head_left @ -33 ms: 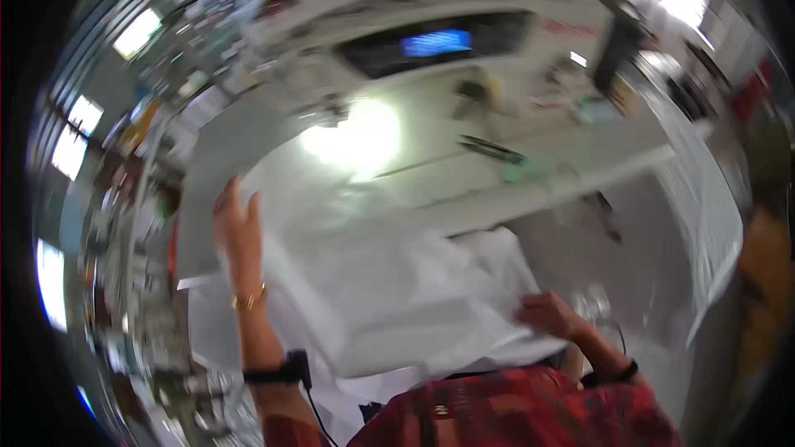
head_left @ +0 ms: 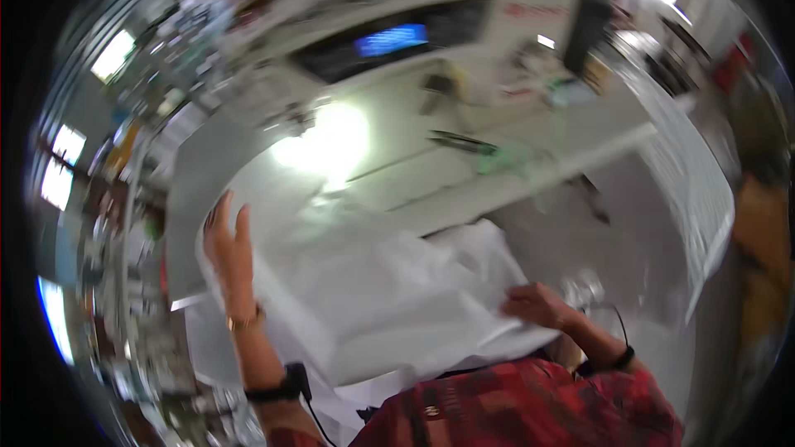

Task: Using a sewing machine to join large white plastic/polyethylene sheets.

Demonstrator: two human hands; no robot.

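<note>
A large white cloth (head_left: 397, 290) spreads from the sewing machine's bed down over my lap, creased near its right edge. My left hand (head_left: 229, 252) lies along the cloth's left side, fingers stretched out and thumb apart, holding nothing. At the right edge of the cloth, close to my body, is my right hand (head_left: 537, 305); its fingers touch the cloth but are blurred, so their grip is unclear. Beyond the cloth stands a white sewing machine (head_left: 513, 29) with a lit blue display (head_left: 391, 40). Its bright lamp shines on the work surface left of the middle.
On the machine table (head_left: 530, 190) lie a dark slender tool (head_left: 462, 142) and a blurred green thing (head_left: 497, 159). A clear plastic sheet (head_left: 691, 174) hangs at the right. Cluttered shelves (head_left: 124, 240) run along the left side.
The whole view has shifted, so the machine and table appear farther left and slightly tilted. My right hand's fingers look more stretched out than before. My left hand keeps its open shape.
</note>
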